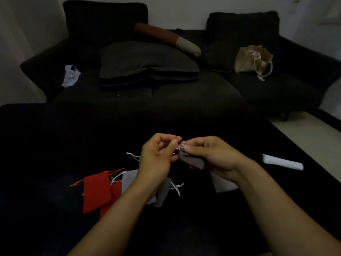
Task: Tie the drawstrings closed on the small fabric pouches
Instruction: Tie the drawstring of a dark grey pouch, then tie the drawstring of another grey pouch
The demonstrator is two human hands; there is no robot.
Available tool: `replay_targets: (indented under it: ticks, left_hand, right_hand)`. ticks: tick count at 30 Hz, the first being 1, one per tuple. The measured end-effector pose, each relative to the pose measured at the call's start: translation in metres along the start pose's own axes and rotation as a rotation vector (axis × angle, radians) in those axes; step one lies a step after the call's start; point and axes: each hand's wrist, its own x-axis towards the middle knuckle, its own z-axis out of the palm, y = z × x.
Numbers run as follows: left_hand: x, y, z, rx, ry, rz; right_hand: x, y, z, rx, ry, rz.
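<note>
A small grey pouch hangs in the air between both hands, above a black surface. My right hand grips the pouch near its gathered top. My left hand pinches the white drawstring at the pouch's mouth; a loose end trails out to the left. Below my left forearm lie two red pouches with orange strings and grey pouches with white strings, partly hidden by the arm.
A white folded piece lies on the black surface at the right, another pale piece under my right wrist. Behind stands a dark sofa with cushions, a beige tote bag and a white plastic bag.
</note>
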Motion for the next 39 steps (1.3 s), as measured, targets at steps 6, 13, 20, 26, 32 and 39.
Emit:
replay_targets:
  ticks: [6,13,20,26,32,39]
  left_hand:
    - [0.004,-0.009,-0.031,1.089,-0.412,0.121]
    - [0.011,-0.015,-0.056,1.373,-0.678,0.042]
    - [0.012,-0.019,-0.060,1.313,-0.575,0.070]
    - [0.013,-0.010,-0.068,1.252,-0.529,0.023]
    - [0.014,-0.004,-0.076,1.313,-0.549,-0.022]
    - [0.017,0.024,-0.068,0.601,-0.447,-0.264]
  right_hand:
    - [0.008,0.034,-0.055,-0.345,0.367,0.112]
    - [0.006,0.033,-0.059,-0.954,0.560,-0.021]
    - [0.018,0.051,0.023,-0.981,0.005,-0.056]
    - [0.034,0.049,0.025,-0.757,-0.101,-0.055]
    - [0.019,0.019,0.018,-0.254,-0.084,-0.001]
    - [0.010,0.004,-0.001,0.066,-0.055,-0.032]
